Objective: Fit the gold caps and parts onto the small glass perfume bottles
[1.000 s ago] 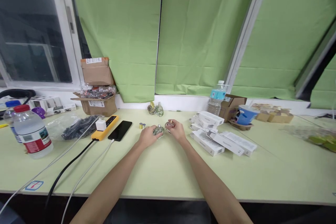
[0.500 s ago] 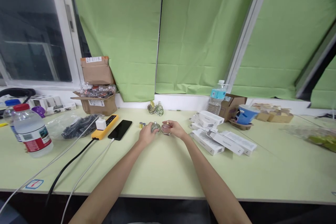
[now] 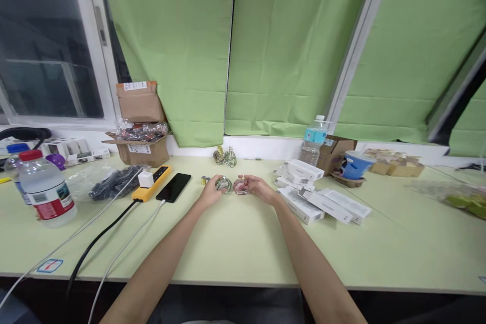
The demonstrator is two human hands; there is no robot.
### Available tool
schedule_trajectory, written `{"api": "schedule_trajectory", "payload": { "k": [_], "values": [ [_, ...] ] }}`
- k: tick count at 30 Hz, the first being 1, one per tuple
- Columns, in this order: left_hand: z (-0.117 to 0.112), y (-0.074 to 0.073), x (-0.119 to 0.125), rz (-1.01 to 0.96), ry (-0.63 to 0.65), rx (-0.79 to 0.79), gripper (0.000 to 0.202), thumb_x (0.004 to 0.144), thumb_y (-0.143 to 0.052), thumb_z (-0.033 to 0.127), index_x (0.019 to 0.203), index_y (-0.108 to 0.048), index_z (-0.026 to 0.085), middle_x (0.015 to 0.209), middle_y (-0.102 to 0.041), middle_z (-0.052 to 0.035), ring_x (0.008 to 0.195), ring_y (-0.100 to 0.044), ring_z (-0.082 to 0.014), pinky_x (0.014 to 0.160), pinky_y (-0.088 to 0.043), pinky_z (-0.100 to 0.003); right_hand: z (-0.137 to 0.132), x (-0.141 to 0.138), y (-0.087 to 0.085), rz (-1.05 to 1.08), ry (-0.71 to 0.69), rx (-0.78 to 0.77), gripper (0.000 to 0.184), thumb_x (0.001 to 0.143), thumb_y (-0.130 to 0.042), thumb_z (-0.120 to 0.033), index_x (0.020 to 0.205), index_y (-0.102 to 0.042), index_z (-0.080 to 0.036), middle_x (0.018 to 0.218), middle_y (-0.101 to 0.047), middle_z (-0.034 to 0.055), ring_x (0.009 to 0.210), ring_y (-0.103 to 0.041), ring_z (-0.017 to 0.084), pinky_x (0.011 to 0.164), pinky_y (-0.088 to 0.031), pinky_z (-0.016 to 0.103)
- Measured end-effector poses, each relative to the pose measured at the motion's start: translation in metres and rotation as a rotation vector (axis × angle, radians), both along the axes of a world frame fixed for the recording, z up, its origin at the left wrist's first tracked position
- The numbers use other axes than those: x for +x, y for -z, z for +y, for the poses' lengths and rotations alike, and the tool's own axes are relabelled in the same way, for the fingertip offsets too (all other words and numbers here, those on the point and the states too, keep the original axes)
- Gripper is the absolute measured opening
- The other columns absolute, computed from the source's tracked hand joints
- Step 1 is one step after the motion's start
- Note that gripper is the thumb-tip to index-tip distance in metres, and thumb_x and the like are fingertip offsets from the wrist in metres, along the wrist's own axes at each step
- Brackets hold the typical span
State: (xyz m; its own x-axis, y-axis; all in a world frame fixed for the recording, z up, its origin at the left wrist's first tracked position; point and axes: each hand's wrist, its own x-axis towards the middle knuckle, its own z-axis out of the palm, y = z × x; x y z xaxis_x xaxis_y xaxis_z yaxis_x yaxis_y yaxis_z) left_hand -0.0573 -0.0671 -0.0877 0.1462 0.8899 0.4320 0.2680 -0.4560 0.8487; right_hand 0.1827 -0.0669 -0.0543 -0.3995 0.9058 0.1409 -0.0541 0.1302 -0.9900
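Note:
My left hand (image 3: 210,192) is closed on the left side of a small round glass perfume bottle (image 3: 224,185) with a greenish look. My right hand (image 3: 263,191) has its fingers curled on the right side of a matching pinkish perfume bottle (image 3: 240,187). Both bottles are upright at the tabletop, side by side with a narrow gap. Left of them, by my left fingers, stand small gold-and-blue cylinders (image 3: 205,180) that look like caps. Farther back, near the wall, a yellowish perfume bottle (image 3: 218,156) and a greenish one (image 3: 230,157) stand together.
A black phone (image 3: 173,188) and a yellow power strip (image 3: 152,185) with cables lie to the left. White boxes (image 3: 304,202) are piled on the right, before a water bottle (image 3: 313,140) and a blue cup (image 3: 355,166). A red-capped bottle (image 3: 47,190) stands far left.
Both hands have shifted slightly outward around the two front bottles, so more of the glass shows. The left hand's fingers now sit farther to the side of the greenish bottle.

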Motion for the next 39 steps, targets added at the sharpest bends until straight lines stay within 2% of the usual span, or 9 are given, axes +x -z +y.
{"api": "schedule_trajectory", "payload": {
  "k": [3, 7, 15, 19, 27, 34, 39],
  "values": [
    [0.003, 0.001, -0.003, -0.017, 0.03, -0.015, 0.045, 0.065, -0.071, 0.013, 0.108, -0.063, 0.018, 0.11, -0.068, -0.0071, 0.104, -0.063, -0.0233, 0.095, -0.046, -0.036, -0.001, -0.003, -0.003, 0.012, -0.047, -0.047, 0.05, 0.063, -0.065, -0.019, 0.113, -0.067, -0.017, 0.114, -0.07, 0.0121, 0.112, -0.062, 0.029, 0.101, -0.044, 0.044],
    [0.003, 0.001, -0.004, -0.013, 0.067, -0.037, 0.045, 0.062, -0.075, 0.017, 0.106, -0.064, 0.017, 0.104, -0.07, -0.0065, 0.098, -0.064, -0.0231, 0.091, -0.048, -0.035, -0.005, -0.008, -0.007, -0.022, -0.048, -0.006, 0.052, 0.064, -0.078, -0.026, 0.115, -0.066, -0.017, 0.113, -0.07, 0.0121, 0.109, -0.063, 0.029, 0.097, -0.046, 0.042],
    [-0.008, -0.007, -0.005, 0.029, 0.1, -0.049, 0.042, 0.062, -0.076, 0.021, 0.102, -0.064, 0.017, 0.098, -0.069, -0.0041, 0.092, -0.063, -0.0212, 0.083, -0.048, -0.031, -0.013, -0.026, -0.007, -0.168, 0.019, 0.08, 0.061, 0.055, -0.088, -0.034, 0.109, -0.066, -0.017, 0.09, -0.07, 0.0052, 0.079, -0.064, 0.019, 0.074, -0.053, 0.035],
    [-0.013, -0.009, -0.007, 0.048, 0.115, -0.071, 0.044, 0.061, -0.077, 0.022, 0.103, -0.062, 0.017, 0.095, -0.067, -0.0027, 0.089, -0.062, -0.02, 0.079, -0.048, -0.029, -0.012, -0.032, -0.004, -0.185, 0.06, 0.109, 0.061, 0.051, -0.089, -0.035, 0.105, -0.065, -0.017, 0.082, -0.067, 0.0023, 0.071, -0.061, 0.016, 0.068, -0.052, 0.032],
    [-0.015, -0.011, -0.009, 0.053, 0.15, -0.083, 0.045, 0.063, -0.076, 0.022, 0.104, -0.06, 0.017, 0.099, -0.067, -0.0033, 0.094, -0.063, -0.0214, 0.083, -0.048, -0.03, -0.015, -0.032, -0.005, -0.204, 0.037, 0.135, 0.05, 0.051, -0.088, -0.041, 0.089, -0.067, -0.016, 0.07, -0.06, -0.0021, 0.064, -0.057, 0.014, 0.064, -0.049, 0.029],
    [-0.016, -0.012, -0.007, 0.066, 0.085, -0.066, 0.043, 0.06, -0.077, 0.022, 0.1, -0.061, 0.018, 0.096, -0.067, -0.0025, 0.091, -0.062, -0.0216, 0.081, -0.048, -0.03, -0.013, -0.032, -0.005, -0.207, 0.009, 0.111, 0.05, 0.051, -0.089, -0.041, 0.088, -0.067, -0.016, 0.064, -0.058, -0.0036, 0.062, -0.057, 0.014, 0.063, -0.049, 0.03],
    [-0.015, -0.012, -0.007, 0.081, 0.056, -0.055, 0.038, 0.061, -0.076, 0.023, 0.095, -0.06, 0.018, 0.09, -0.067, -0.0009, 0.087, -0.062, -0.0206, 0.077, -0.047, -0.029, -0.012, -0.031, -0.005, -0.18, -0.039, 0.073, 0.054, 0.052, -0.089, -0.035, 0.098, -0.066, -0.017, 0.076, -0.066, 0.0003, 0.069, -0.061, 0.016, 0.068, -0.052, 0.032]
  ]
}}
